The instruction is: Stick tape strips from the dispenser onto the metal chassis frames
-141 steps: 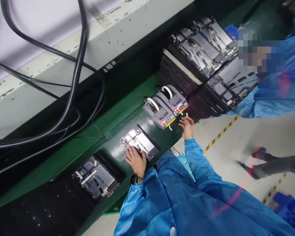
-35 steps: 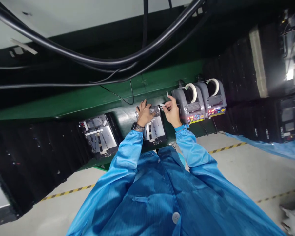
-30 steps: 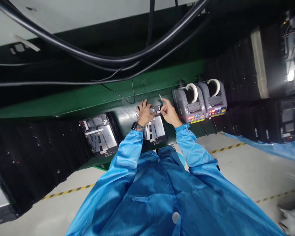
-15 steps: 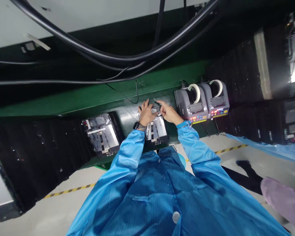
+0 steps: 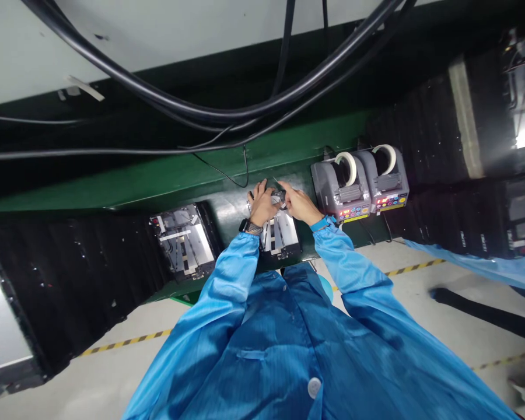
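Observation:
My left hand [image 5: 262,205], with a black watch at its wrist, lies over the far end of a flat electronic unit [image 5: 284,234] with silver panels and a black frame. Its fingers are spread and press on the unit. Close on the right, my right hand [image 5: 300,204] has its fingers curled at the same end, the index finger stretched forward. A slim pointed tool [image 5: 276,181] juts out from that hand; its kind is too small to make out. The part between both hands is mostly hidden by fingers.
Two grey tape dispensers [image 5: 342,186] with white rolls stand right of my hands on the green bench [image 5: 231,213]. Another similar unit [image 5: 186,240] lies to the left. Thick black cables [image 5: 245,111] hang across in front. Rows of black panels [image 5: 70,286] flank both sides.
The view has shifted slightly. My hands stay at the unit's far end with little visible movement. At the lower right, a person's pink-clothed part has gone out of view.

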{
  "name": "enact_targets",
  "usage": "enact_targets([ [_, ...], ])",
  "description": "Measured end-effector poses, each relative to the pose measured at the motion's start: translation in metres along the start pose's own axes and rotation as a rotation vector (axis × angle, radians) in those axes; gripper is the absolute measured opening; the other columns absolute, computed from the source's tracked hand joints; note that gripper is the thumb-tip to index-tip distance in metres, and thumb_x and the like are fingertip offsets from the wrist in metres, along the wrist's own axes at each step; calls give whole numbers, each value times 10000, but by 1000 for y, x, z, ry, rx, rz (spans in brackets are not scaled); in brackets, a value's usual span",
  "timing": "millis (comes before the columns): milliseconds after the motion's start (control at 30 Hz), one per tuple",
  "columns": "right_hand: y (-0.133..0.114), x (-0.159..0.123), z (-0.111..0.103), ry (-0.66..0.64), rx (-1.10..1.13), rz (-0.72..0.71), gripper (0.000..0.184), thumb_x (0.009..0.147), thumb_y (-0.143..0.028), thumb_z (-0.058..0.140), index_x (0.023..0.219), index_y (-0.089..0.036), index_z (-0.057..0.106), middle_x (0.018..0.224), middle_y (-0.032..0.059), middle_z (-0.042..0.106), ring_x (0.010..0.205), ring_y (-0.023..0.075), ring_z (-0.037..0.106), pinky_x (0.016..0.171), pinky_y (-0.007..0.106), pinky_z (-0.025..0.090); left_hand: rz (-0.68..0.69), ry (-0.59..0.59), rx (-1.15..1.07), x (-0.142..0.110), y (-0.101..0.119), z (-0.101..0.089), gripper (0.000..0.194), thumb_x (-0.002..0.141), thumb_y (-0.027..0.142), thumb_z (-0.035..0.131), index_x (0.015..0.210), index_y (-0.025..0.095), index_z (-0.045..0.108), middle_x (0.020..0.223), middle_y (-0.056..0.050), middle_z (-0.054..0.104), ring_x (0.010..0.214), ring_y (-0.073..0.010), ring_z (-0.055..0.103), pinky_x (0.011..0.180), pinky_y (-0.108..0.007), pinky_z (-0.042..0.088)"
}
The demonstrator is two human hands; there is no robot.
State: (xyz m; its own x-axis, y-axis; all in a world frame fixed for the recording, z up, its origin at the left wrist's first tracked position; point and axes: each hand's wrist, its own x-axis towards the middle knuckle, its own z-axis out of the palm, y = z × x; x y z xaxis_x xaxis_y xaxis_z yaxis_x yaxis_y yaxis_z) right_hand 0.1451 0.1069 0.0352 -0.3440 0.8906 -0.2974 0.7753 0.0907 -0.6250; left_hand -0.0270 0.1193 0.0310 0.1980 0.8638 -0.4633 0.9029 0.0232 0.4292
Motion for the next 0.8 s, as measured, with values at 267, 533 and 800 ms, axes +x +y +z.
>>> enact_targets([
  [267,-1,-1,-1,2,-29,7,843,862,-27,538,1649,-197,288,981,54,753,847,234,677,809,316,500,10,7,-4,0,-3,1,534,873,436,688,1381,292,604,1735,-44,263,1594,-338,218,1273,-596,194],
  [533,-1,0,1,6,30,35,867,861,-60,585,1657,-184,263,951,47,730,833,225,662,801,311,499,16,20,0,2,-4,4,525,866,454,696,1360,293,617,1730,-52,277,1586,-351,234,1265,-611,203],
  [800,9,0,3,34,150,33,833,847,-50,603,1622,-202,337,901,3,689,782,180,637,766,257,477,3,11,1,1,-3,3,524,870,452,695,1364,295,615,1737,-44,262,1594,-339,218,1276,-606,186],
])
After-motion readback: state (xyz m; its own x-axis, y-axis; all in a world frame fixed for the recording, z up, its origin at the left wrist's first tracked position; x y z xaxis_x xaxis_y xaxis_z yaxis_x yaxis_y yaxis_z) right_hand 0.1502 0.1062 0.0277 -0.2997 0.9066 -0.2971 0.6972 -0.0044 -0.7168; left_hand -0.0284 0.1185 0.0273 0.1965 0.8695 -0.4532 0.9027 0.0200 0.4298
